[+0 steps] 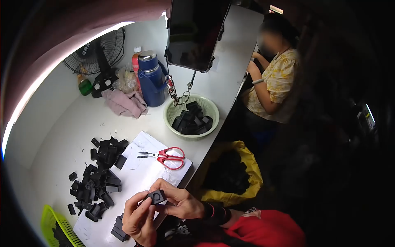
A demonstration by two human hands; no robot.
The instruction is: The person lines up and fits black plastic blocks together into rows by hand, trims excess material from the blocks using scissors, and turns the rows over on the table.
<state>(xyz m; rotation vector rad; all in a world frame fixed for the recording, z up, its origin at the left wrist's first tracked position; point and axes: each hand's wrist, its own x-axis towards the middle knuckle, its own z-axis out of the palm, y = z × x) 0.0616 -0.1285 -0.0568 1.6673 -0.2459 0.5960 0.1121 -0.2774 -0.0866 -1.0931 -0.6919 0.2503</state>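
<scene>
Left hand (139, 218) and right hand (184, 202), in the head view, meet at the bottom center of the frame, both grasping one small black block (156, 197) by its ends and edges. That block is matte and box-shaped, with a raised-looking ring on the face turned up to the camera; whether its other sides are open cannot be told. It is held up over the near end of a white board (135, 173), slightly tilted.

The left hand comes up from the bottom edge, its fingers curled around the block's left side. The right hand reaches in from the lower right, thumb below and fingers above, a dark band (219, 214) at its wrist and a red sleeve (263, 228) behind it.

Just beside the left hand, at the bottom, stand a few black blocks in a row (119, 229). A loose heap of black pieces (100, 181) spreads at the left center. Red-handled scissors (164, 156) lie on the board, blades slightly parted. Beyond them, a pale green basket (168, 122) holds more black pieces. A yellow bag (256, 177) sits right of center, and another person (273, 78) is at the upper right.
</scene>
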